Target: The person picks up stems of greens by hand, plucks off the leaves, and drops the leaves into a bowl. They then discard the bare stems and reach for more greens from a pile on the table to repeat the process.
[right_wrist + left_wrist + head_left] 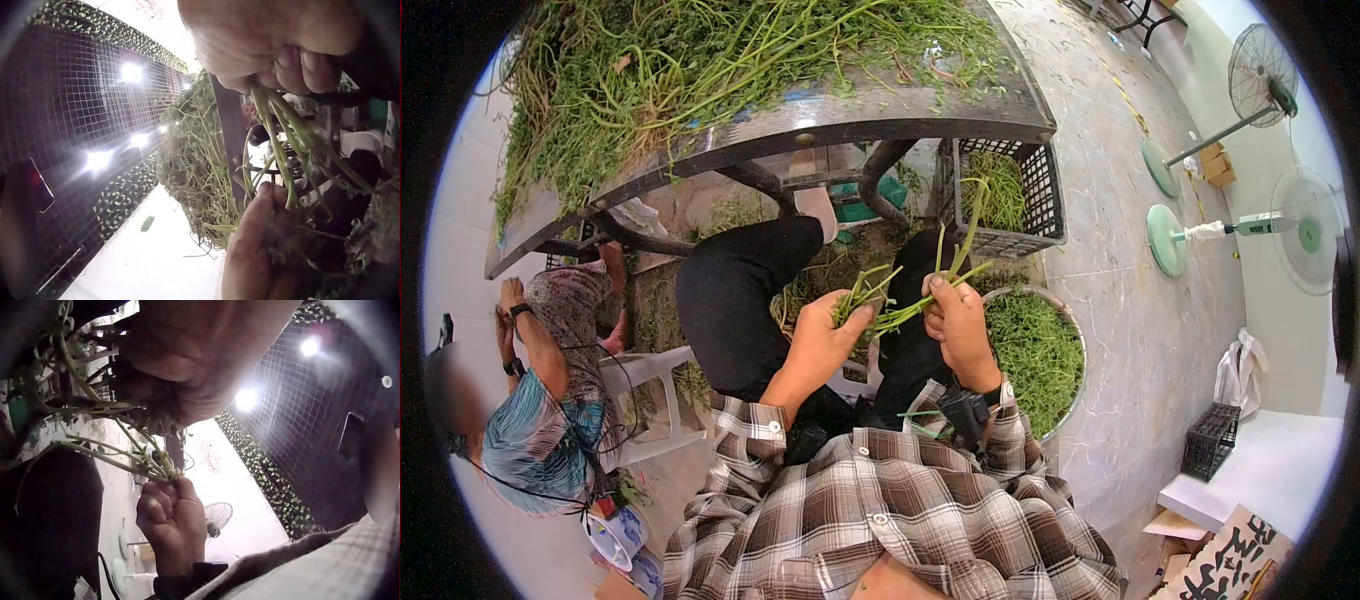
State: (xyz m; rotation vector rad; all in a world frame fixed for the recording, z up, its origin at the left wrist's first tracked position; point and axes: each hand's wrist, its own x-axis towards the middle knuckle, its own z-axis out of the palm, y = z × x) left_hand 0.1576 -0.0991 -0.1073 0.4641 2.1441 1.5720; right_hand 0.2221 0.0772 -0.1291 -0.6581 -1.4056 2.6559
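Observation:
Both hands are held over the lap with green stems between them. The left hand point(825, 335) grips a small leafy bunch point(862, 298), thumb on top. My right hand point(962, 325) pinches several long stems point(972, 225) between thumb and fingers; some point up toward the crate, others reach across to the left hand. In the left wrist view, the right hand point(172, 519) holds the stem ends with its fingers curled. The right wrist view has the stems point(281, 140) hanging from the right hand point(281, 44), above the left thumb and fingers point(256, 250).
A table point(830, 132) heaped with greens point(650, 80) stands in front. Beneath its right end is a black crate point(1040, 190) of stems. A round basket of leafy pieces point(1035, 360) sits to the right. Another person point(540, 430) sits at left; two fans point(1262, 75) stand far right.

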